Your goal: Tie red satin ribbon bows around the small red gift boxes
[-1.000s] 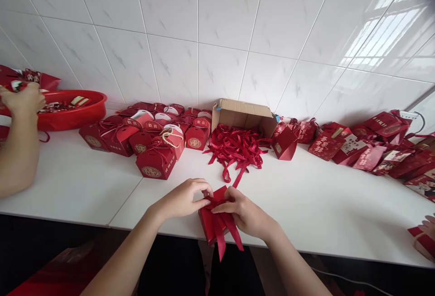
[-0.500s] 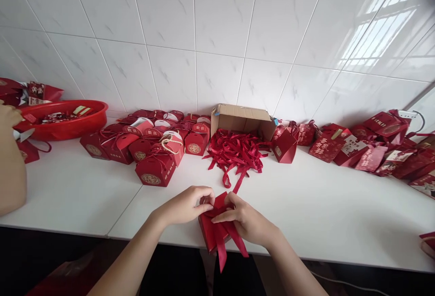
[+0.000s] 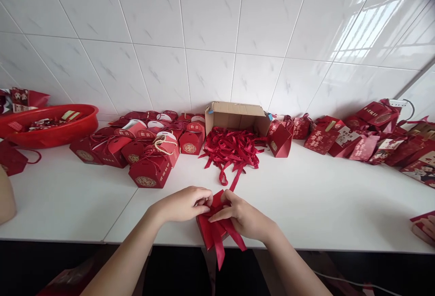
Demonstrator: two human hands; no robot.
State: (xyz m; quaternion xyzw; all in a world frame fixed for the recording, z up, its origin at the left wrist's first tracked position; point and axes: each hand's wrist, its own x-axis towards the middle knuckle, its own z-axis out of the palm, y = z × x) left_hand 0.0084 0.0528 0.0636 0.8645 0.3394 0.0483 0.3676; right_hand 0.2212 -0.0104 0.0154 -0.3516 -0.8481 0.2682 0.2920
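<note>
A red gift box (image 3: pixel 204 232) sits at the table's front edge between my hands, with a red satin ribbon (image 3: pixel 219 248) across its top. Two ribbon tails hang toward me over the box's near side. At the box's left side, my left hand (image 3: pixel 190 203) is closed, thumb and fingers pinching the ribbon. From the right, my right hand (image 3: pixel 246 216) also grips the ribbon, its index finger reaching across the top. My fingers partly cover the spot where the ribbon crosses, so any knot there is hidden.
Loose red ribbons (image 3: pixel 233 148) spill from a cardboard box (image 3: pixel 238 110) by the wall. Several finished-looking red boxes (image 3: pixel 147 173) stand left of it; more red bags (image 3: pixel 321 135) line the right. A red basin (image 3: pixel 68 126), another person's arm (image 3: pixel 5 196) and hand (image 3: pixel 424 230) show at the sides.
The view has turned slightly, shifting the table's contents left. My hands stay closed at the ribbon with little visible movement. The other person's arm at left has lowered and mostly left view.
</note>
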